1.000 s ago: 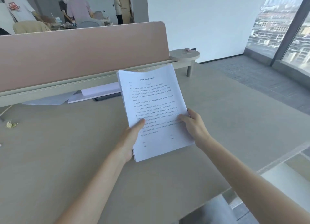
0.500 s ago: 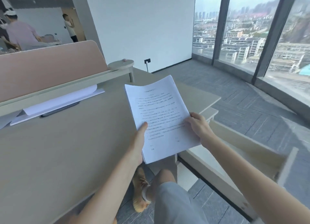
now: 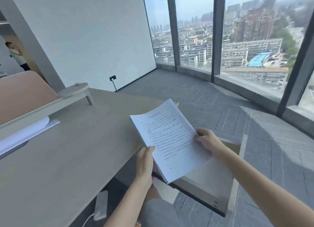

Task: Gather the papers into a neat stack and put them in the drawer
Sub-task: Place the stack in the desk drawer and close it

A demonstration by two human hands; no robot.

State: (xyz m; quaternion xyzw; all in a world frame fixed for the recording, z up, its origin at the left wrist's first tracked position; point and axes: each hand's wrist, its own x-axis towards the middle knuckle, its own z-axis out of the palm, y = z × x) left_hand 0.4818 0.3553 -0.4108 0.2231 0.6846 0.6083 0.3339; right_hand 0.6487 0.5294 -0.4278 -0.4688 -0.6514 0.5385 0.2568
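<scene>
Stack over open drawer, right of desk

The stack (image 3: 171, 140) is held between the left hand (image 3: 145, 165) and right hand (image 3: 206, 140), above the drawer (image 3: 219, 184). The desk (image 3: 68, 150) lies to the left, with sheets (image 3: 25, 133) at its far left edge under a shelf (image 3: 56, 104).

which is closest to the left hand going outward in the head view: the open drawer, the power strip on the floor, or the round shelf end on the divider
From the left hand:
1. Open drawer, just to its right, under the held papers.
2. Power strip, on the floor, below and left.
3. Round shelf end, far up the desk by the divider.
</scene>
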